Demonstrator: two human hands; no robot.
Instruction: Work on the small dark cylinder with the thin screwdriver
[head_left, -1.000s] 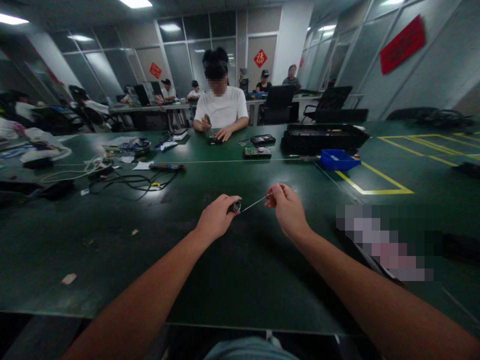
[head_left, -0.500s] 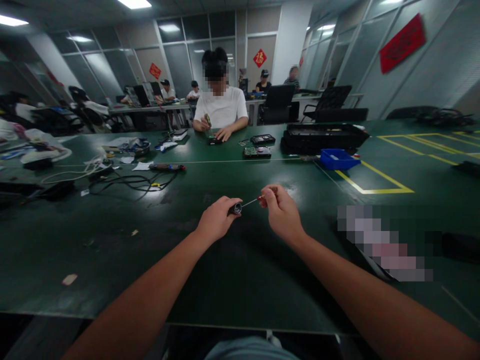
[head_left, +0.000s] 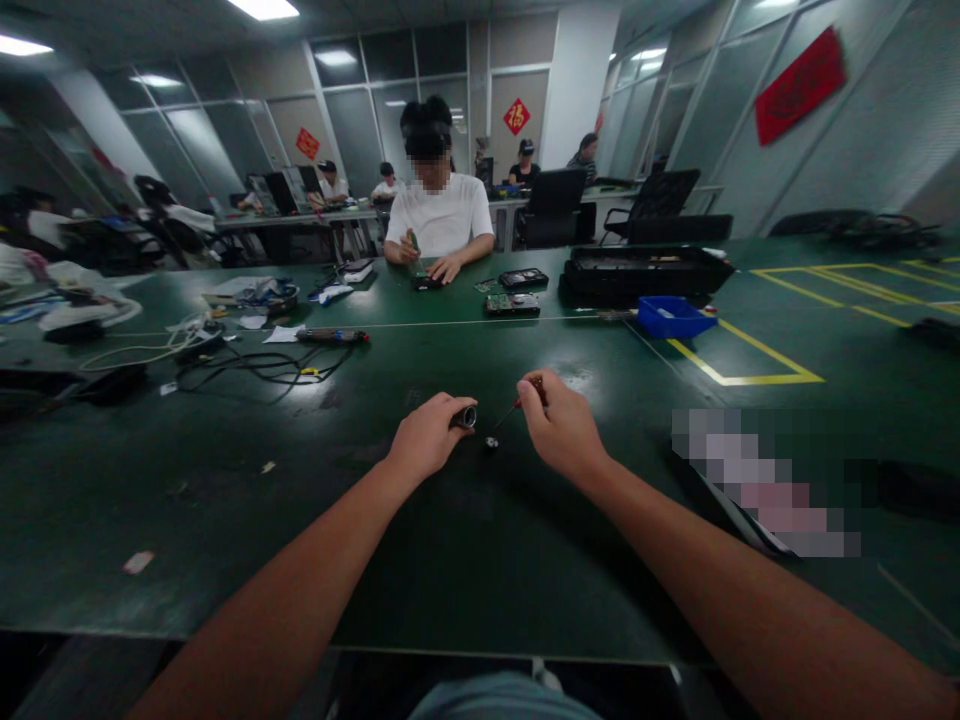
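My left hand (head_left: 427, 434) is closed round a short dark cylinder (head_left: 466, 416), whose round open end with a pale rim faces right. In my right hand (head_left: 559, 420) is a screwdriver (head_left: 519, 403) with a reddish handle; its thin shaft points down and to the left. A small dark-and-silver part (head_left: 491, 442) lies just below the screwdriver's tip, between my hands. Whether tip and part touch, I cannot tell. My fingers hide most of the cylinder and much of the handle.
A blue bin (head_left: 675, 317) stands before a long black casing (head_left: 649, 272). Hard drives (head_left: 512, 304) lie near a co-worker in a white shirt (head_left: 442, 220). Black cables (head_left: 277, 365) sprawl at left. A blurred-out flat item (head_left: 757, 485) lies at right.
The screwdriver's tip has come away from the cylinder's open end and points lower. The small part now shows below, between the hands. Both hands keep their holds.
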